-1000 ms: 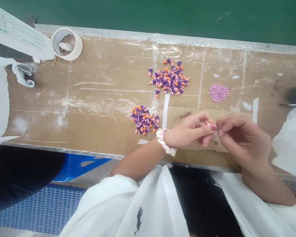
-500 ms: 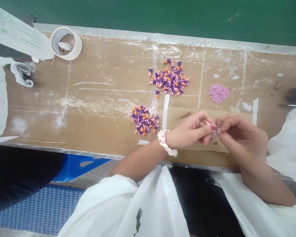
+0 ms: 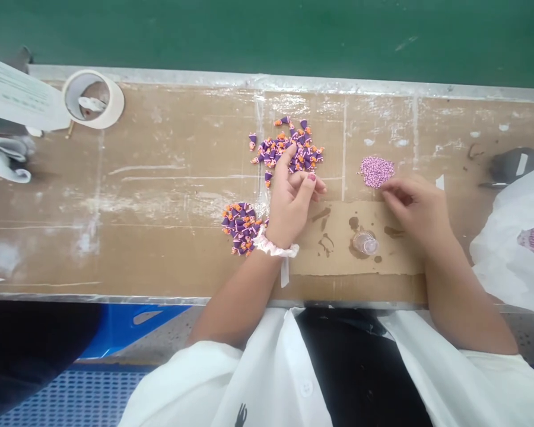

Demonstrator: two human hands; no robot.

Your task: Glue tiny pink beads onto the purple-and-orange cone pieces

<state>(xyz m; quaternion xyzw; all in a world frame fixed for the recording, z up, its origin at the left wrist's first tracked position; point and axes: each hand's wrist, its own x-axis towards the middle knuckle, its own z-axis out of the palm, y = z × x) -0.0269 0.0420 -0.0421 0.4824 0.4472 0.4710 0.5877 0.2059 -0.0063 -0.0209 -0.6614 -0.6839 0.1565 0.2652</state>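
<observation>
My left hand (image 3: 293, 198), with a white scrunchie (image 3: 276, 244) at its wrist, reaches over the far pile of small purple and orange figures (image 3: 309, 157). Its index finger is stretched onto the pile and the thumb stands apart; no held piece shows. At the near edge of a heap of tiny pink-purple pieces (image 3: 377, 171) is my right hand (image 3: 416, 207), thumb and index tips close together. Whatever lies between those tips is too small to make out. A small clear cup (image 3: 365, 242) stands between my hands on a stained cardboard sheet (image 3: 338, 261).
A second pile of purple and orange figures (image 3: 240, 228) lies left of my wrist. A tape roll (image 3: 113, 101) stands at the far left beside a printed sheet (image 3: 22, 95). To the right are a dark round object (image 3: 514, 165) and a white plastic bag (image 3: 507, 249).
My hands have parted from where they met over the cardboard. The left moved away to the far figure pile, the right to the tiny pieces. The clear cup is now uncovered.
</observation>
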